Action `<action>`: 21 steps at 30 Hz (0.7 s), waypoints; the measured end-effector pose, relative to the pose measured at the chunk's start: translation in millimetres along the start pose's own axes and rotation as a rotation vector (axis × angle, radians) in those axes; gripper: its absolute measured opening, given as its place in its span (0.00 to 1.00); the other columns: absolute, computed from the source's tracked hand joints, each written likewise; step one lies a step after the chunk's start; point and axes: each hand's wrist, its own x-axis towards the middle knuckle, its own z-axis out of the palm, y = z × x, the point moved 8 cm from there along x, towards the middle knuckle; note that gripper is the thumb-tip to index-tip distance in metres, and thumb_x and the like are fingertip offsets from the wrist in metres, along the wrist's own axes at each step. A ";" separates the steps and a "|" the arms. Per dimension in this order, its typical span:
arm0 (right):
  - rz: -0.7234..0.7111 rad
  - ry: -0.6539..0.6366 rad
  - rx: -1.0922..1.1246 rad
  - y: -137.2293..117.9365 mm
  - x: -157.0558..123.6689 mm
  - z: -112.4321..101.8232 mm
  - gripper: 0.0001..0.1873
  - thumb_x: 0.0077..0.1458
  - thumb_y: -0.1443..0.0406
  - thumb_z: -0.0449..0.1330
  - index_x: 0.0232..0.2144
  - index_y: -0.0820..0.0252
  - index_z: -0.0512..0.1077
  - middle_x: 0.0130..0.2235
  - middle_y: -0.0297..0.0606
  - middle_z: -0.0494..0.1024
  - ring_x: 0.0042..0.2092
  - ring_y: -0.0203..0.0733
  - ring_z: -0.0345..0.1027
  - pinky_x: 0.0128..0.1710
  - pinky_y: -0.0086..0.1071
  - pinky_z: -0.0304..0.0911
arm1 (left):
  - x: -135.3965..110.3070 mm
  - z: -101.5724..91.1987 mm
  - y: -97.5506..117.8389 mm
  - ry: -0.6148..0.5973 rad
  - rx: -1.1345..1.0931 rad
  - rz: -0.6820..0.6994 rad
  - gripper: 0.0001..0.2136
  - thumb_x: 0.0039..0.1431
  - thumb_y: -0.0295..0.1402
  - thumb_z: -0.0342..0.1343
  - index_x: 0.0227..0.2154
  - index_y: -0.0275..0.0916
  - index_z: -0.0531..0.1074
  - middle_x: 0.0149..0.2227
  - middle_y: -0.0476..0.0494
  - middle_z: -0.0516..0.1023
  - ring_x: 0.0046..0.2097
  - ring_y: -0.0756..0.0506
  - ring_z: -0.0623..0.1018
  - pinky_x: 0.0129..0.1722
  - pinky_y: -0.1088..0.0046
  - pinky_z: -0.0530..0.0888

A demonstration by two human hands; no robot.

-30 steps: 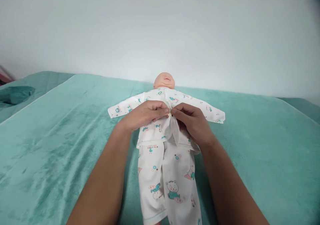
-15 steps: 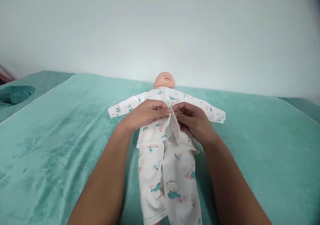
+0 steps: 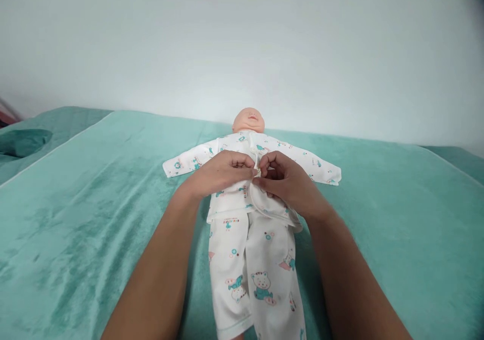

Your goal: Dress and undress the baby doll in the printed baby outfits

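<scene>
A baby doll (image 3: 248,120) lies on its back, head at the far end, with its sleeves spread to both sides. It wears a white printed shirt (image 3: 230,206) and matching trousers (image 3: 264,259). At the middle of the chest, my left hand (image 3: 227,171) pinches the edge of the shirt's front opening. Facing it, my right hand (image 3: 283,179) pinches the other front edge, fingertips nearly meeting those of the left. A small pale spot, perhaps a fastener, shows between the fingers; its details are hidden.
A green plush cover (image 3: 94,219) spreads under the doll. Behind it rises a white wall (image 3: 242,53). At the far left a fold of green cloth (image 3: 24,142) bulges up.
My right hand has turned its shirt edge down and inward, so the flap that stood up now lies flatter over the front. The left hand has barely moved.
</scene>
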 end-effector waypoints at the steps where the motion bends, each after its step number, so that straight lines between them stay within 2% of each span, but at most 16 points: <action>1: 0.002 -0.005 0.017 0.3 -0.3 -0.4 0.10 0.51 0.65 0.65 0.34 0.54 0.66 0.28 0.25 0.65 0.24 0.28 0.59 0.20 0.25 0.55 | -0.1 -0.7 -0.7 0.002 -0.021 0.001 0.09 0.56 0.37 0.56 0.25 0.38 0.70 0.23 0.53 0.59 0.25 0.53 0.57 0.23 0.74 0.52; 10: 0.027 -0.045 0.063 4.1 -0.4 -1.5 0.13 0.50 0.62 0.68 0.35 0.54 0.67 0.27 0.25 0.65 0.25 0.29 0.60 0.22 0.26 0.57 | -0.7 -1.8 -2.3 -0.029 -0.153 0.037 0.12 0.57 0.40 0.58 0.26 0.36 0.71 0.23 0.53 0.60 0.24 0.54 0.57 0.23 0.75 0.52; 14: 0.001 -0.072 0.107 4.2 -0.3 -1.7 0.11 0.55 0.58 0.66 0.37 0.55 0.69 0.27 0.26 0.67 0.25 0.29 0.61 0.22 0.26 0.56 | -2.4 -0.8 0.6 -0.049 -0.149 0.027 0.13 0.57 0.42 0.58 0.26 0.37 0.71 0.23 0.53 0.61 0.25 0.54 0.58 0.23 0.75 0.53; 19: -0.042 -0.085 0.142 3.7 0.8 -1.5 0.11 0.55 0.57 0.65 0.37 0.55 0.71 0.27 0.28 0.69 0.24 0.30 0.62 0.22 0.27 0.55 | -5.4 -0.9 4.4 -0.054 -0.122 0.007 0.12 0.57 0.39 0.55 0.22 0.37 0.69 0.22 0.52 0.62 0.24 0.53 0.58 0.23 0.74 0.53; 21: -0.052 -0.060 0.153 3.4 1.4 -2.5 0.11 0.55 0.57 0.65 0.35 0.56 0.71 0.25 0.28 0.69 0.23 0.30 0.60 0.21 0.28 0.54 | -4.7 -4.2 2.8 -0.004 -0.110 0.003 0.11 0.56 0.36 0.54 0.20 0.37 0.68 0.21 0.52 0.61 0.24 0.53 0.59 0.23 0.73 0.53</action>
